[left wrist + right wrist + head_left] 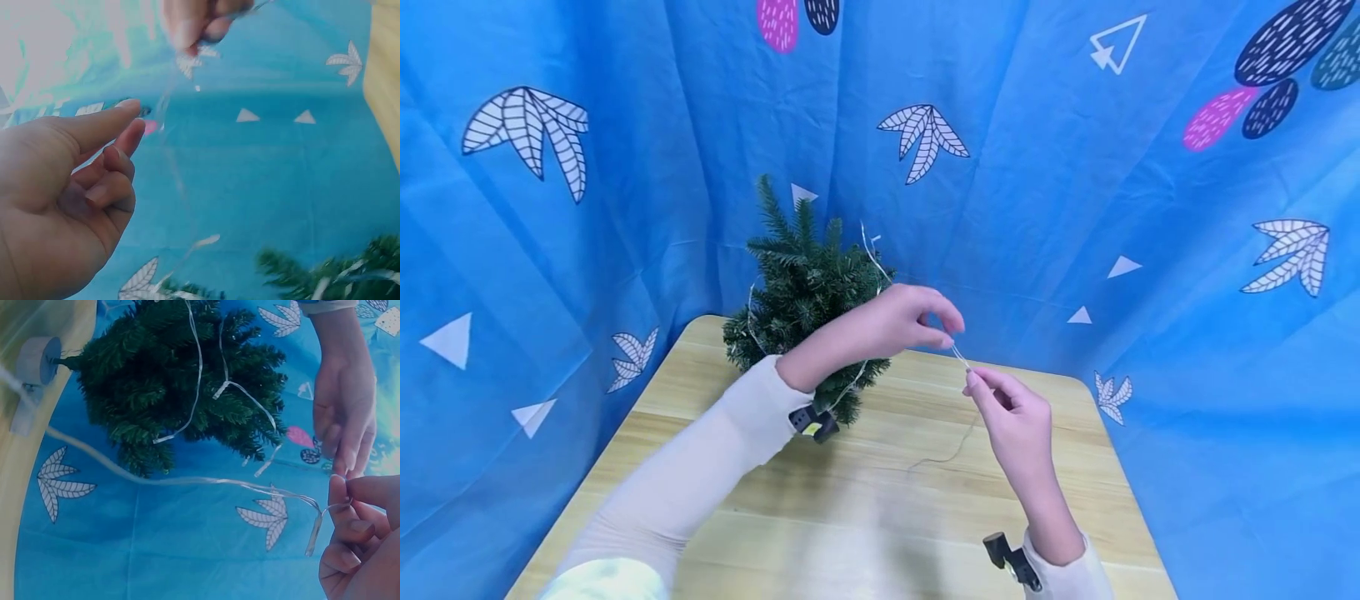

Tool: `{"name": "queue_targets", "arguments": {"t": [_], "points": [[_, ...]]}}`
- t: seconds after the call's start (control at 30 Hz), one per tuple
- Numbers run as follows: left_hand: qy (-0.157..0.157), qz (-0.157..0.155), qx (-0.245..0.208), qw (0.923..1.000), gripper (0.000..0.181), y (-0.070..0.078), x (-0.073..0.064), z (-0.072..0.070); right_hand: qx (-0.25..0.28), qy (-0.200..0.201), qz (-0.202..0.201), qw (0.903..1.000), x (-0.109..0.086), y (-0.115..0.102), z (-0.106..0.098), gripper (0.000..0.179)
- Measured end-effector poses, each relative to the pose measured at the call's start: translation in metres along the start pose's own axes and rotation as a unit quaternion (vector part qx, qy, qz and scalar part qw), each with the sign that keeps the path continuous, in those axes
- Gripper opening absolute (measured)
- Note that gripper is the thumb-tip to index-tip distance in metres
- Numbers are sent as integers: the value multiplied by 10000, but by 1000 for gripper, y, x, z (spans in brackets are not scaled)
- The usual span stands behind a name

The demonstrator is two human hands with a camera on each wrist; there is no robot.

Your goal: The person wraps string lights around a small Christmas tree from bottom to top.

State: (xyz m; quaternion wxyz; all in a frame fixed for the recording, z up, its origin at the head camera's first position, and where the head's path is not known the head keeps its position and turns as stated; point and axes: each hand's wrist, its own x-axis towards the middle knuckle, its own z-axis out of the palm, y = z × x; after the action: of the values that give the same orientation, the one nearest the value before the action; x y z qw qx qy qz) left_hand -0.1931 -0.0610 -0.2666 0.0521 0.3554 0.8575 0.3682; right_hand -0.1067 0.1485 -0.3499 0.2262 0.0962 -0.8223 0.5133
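A small green artificial Christmas tree stands on the table, with a thin string of lights draped over its branches. In front of the tree's right side, my left hand pinches the light string between thumb and finger. Just below and to the right, my right hand pinches the same wire, which spans the short gap between the hands. In the right wrist view, doubled wire runs to the right fingertips, and a small clear bulb hangs beside them. The wire looks blurred in the left wrist view.
The light wood table has rounded back corners. A patterned blue curtain surrounds it at the back and sides. A loose wire tail hangs below the right hand. The tree's round pale base shows in the right wrist view.
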Motion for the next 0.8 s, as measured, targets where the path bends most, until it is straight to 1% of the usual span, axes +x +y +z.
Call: {"name": "queue_targets", "arguments": {"t": [0.07,0.13,0.23,0.3,0.37,0.5,0.67,0.73,0.8], "points": [[-89,78,191,9997,21,-1,1,8,15,1,-11,10000,1,-1,0,7],[-77,148,407,9990,20,-4,1,13,19,-2,-40,10000,1,-2,-1,8],[114,353,776,9963,17,-7,3,13,28,-1,-61,10000,2,-3,-2,8],[322,506,1037,9928,15,-8,3,10,52,15,-88,9999,2,-3,-3,8],[547,654,1282,9881,13,-10,5,5,82,41,-109,9999,2,-4,-3,8],[927,815,1711,9775,11,-14,7,-10,115,77,-121,9998,2,-5,-2,7],[1391,1101,2357,9555,11,-18,8,-36,136,9,-53,9999,1,-5,1,7],[1568,1193,2530,9472,11,-20,9,-47,137,-5,10,9999,1,-5,1,8],[1737,1218,2636,9410,10,-23,10,-58,132,-10,79,9999,1,-6,3,8]]}}
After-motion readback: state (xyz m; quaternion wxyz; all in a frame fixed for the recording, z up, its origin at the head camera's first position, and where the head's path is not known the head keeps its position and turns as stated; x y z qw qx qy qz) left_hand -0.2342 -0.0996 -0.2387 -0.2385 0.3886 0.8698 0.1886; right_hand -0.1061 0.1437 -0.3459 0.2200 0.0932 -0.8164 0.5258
